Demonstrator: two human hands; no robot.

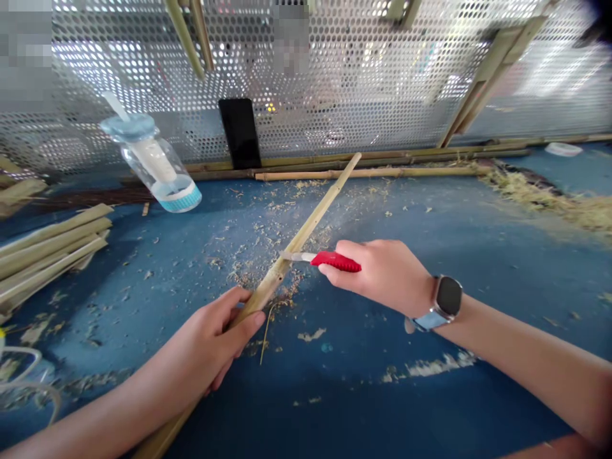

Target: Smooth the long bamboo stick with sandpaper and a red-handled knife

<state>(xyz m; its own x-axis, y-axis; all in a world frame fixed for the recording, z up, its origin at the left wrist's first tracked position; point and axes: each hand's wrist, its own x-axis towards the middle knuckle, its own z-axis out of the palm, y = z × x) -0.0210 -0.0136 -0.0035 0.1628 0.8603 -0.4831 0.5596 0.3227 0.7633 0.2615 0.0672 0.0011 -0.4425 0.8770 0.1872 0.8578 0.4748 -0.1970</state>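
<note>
The bamboo strip (310,222) lies across the middle of the desk (406,331) in front of you, and the blade (300,256) of your red-handled knife (335,261) meets it just beyond a node (276,275). The raised node could make the edge catch and then jump; if you draw it nearer with force, it could run into your left hand (222,338), whose thumb and fingers lie on the strip on the near side of the blade. A steep blade angle could also dig in and split the fibres, and a loose hold could let the strip roll under the push. Its long axis runs diagonally, from near left, where it passes under your left forearm, to far right, where the narrower tip points at the perforated panel (310,111); whether that tip touches the desk or hangs above it, you cannot tell from here. Your left grip is closed around the strip, and your right hand (377,271) has its grip wrapped round the knife handle. Shavings (248,255) are scattered about the strip. Farther out, a phone (240,134) leans against the panel, a tilted-looking bottle (165,162) stands far left, and cut bamboo pieces (57,242) lie at the left.
</note>
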